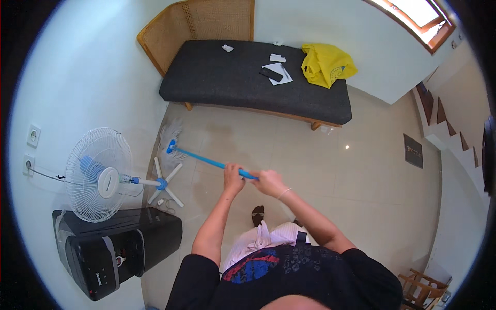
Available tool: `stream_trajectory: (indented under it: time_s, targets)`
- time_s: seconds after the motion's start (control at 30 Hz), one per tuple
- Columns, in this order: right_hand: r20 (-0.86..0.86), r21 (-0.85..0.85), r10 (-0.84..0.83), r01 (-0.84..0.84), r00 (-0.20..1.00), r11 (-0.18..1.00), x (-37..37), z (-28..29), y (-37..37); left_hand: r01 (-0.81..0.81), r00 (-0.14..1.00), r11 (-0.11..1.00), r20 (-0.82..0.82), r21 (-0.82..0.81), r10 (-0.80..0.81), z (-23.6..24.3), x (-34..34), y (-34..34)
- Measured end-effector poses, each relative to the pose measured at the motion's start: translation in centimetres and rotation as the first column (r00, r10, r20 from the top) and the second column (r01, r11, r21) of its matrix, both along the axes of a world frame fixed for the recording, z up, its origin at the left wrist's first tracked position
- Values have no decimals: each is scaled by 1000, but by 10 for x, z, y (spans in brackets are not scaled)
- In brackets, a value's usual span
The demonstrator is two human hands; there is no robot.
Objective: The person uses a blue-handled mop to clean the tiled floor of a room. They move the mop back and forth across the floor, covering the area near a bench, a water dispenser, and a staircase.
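A mop [201, 157] with a blue handle slants across the tiled floor, its white string head [169, 135] lying by the left wall between the bench and the fan. My left hand [234, 179] is closed round the handle partway up. Close beside it, my right hand [269, 183] grips the handle near its top end; a thin white band circles that wrist. The mop strings are spread against the wall's foot. Some of the floor near the mop looks darker than the tiles around it.
A dark cushioned bench [222, 77] holds a yellow bag [328, 64], a phone [271, 75] and papers. At left are a white fan [101, 175] and a black water dispenser [119, 248]. A doormat [413, 151] lies near the stairs [444, 121]; a wooden stool [421, 289] stands lower right.
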State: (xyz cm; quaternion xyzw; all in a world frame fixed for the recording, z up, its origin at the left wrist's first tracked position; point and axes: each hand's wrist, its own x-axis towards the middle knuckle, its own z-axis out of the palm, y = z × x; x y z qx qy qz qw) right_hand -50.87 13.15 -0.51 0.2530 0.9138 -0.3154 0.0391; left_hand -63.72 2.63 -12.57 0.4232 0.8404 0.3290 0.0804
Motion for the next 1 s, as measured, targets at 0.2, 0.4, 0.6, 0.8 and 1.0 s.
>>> stream_trajectory:
  time_s: [0.2,0.4,0.6,0.8,1.0]
  targets:
    - [-30,14,-51,51,998,999,29,38,12,-97,994,986,-38,137,103,-1,34,24]
    - [-61,129,-292,298,954,946,176,93,47,136,978,974,129,180,-161,47,176,101]
    - [82,184,-653,632,753,753,286,138,-8,660,680,697,171,280,-713,75,275,117]
    - [120,236,-735,700,667,674,289,125,-42,901,430,420,92,-110,-898,53,265,152]
    - [142,194,-653,626,744,756,255,131,-12,850,498,468,83,-242,-863,63,222,164]
